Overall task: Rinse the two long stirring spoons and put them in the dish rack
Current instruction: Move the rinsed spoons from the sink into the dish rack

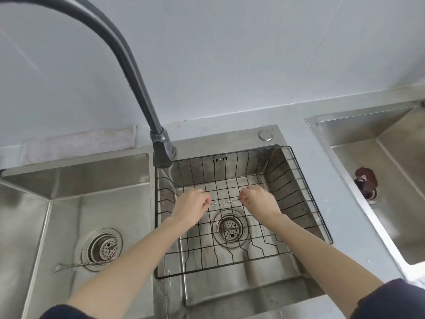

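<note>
Both hands, left hand (192, 204) and right hand (258, 201), grip one spoon (225, 202) over the rack (299, 180); another spoon (85, 264) lies in the left basin (69, 203).

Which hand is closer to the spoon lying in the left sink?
Left. The left hand is over the dish rack, nearer the spoon; the right hand is farther right.
</note>
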The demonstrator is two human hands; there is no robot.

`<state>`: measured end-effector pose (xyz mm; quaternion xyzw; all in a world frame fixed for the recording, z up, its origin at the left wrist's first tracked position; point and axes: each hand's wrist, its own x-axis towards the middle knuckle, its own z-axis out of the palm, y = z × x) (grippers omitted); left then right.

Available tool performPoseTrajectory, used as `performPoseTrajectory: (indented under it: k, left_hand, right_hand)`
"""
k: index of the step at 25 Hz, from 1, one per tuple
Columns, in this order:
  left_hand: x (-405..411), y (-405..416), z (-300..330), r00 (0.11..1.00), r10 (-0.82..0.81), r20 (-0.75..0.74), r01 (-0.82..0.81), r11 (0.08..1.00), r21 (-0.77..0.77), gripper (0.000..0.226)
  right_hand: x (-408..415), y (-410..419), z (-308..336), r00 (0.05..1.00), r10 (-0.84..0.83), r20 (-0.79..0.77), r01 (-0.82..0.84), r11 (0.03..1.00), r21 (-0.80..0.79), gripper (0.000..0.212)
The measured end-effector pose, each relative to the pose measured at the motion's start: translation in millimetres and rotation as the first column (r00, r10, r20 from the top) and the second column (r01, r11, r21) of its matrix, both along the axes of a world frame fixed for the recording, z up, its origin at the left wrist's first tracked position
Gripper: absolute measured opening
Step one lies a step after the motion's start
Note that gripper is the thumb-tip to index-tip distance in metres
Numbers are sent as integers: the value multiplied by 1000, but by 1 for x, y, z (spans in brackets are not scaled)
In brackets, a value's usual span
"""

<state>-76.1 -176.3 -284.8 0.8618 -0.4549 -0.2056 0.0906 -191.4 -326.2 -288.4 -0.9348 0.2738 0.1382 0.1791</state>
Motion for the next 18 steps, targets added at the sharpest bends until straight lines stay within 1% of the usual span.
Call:
performPoseTrajectory:
  k: [6, 14, 18]
  left_hand:
    - [9, -3, -18, 999, 35, -31, -35, 999, 20, 21]
    - [3, 1, -28, 998, 47, -36, -45, 996, 77, 24]
    - [1, 5, -18, 998, 56, -13, -55, 995, 82, 26]
  right_hand:
    - [3, -1, -14, 1000, 21, -23, -20, 999, 41, 23]
    - [2, 0, -19, 999, 26, -47, -26, 1000, 4, 25]
    - [-5, 2, -11, 999, 11, -41, -12, 999, -30, 26]
